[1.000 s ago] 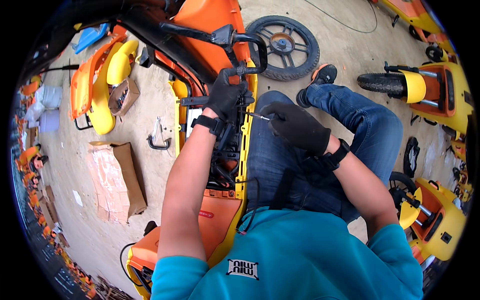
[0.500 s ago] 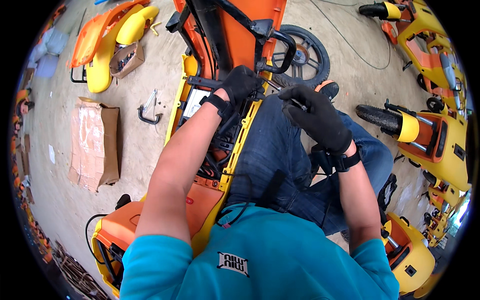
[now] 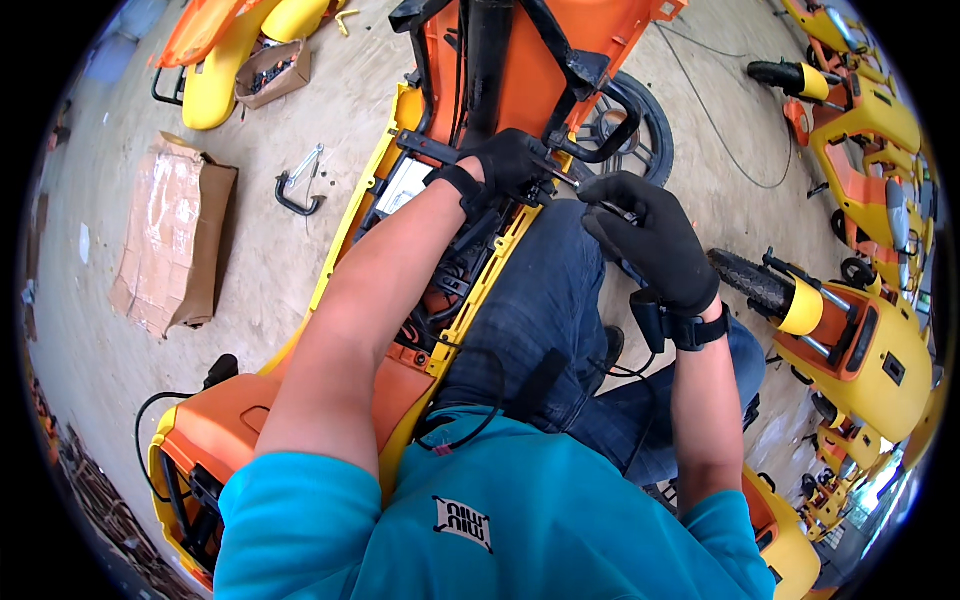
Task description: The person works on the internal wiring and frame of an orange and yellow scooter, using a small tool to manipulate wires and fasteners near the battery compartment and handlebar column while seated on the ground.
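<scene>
My gloved left hand (image 3: 505, 160) is closed at a black metal bracket (image 3: 425, 146) on the scooter; what its fingers grip is hidden. My gloved right hand (image 3: 645, 240) grips a slim metal tool (image 3: 566, 179), apparently a screwdriver, whose tip reaches toward my left fingers. Around them are the open orange-and-yellow body (image 3: 510, 240), a white-labelled part (image 3: 403, 185), black cables and a raised orange panel (image 3: 530, 50) with black tubing. My jeans-clad leg lies alongside the body's right edge.
A wheel (image 3: 650, 125) lies on the concrete floor behind the panel. At left are a flattened cardboard box (image 3: 170, 235), a small box of parts (image 3: 275, 70), loose tools (image 3: 298, 195) and yellow bodywork (image 3: 208, 85). Several yellow scooters (image 3: 870, 370) stand at right, near a cable.
The view has shifted, so the scooter and both hands appear further right. My right hand is turned more upright, still holding the tool. My left hand stays at the bracket.
</scene>
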Demonstrator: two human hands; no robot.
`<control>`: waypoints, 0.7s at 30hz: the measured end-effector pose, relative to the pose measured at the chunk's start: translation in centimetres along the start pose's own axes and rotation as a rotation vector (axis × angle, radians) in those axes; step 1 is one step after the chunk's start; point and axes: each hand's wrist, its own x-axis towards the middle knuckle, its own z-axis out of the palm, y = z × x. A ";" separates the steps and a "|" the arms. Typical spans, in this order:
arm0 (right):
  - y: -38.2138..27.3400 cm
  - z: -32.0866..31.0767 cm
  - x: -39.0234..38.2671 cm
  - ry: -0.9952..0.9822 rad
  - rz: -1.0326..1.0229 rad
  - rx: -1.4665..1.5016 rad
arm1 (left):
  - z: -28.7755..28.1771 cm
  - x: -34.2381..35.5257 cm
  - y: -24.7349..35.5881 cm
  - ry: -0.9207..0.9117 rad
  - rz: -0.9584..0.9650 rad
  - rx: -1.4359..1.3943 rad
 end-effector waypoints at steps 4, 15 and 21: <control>0.3 -0.3 -0.2 -0.034 0.016 -0.055 | 0.3 -0.8 1.1 0.006 -0.043 -0.105; 1.6 1.0 0.0 -0.043 0.017 -0.025 | 0.0 0.5 -0.1 0.004 -0.013 0.028; 1.2 0.6 0.7 -0.077 0.054 0.021 | 0.1 -0.7 1.5 -0.001 -0.071 -0.067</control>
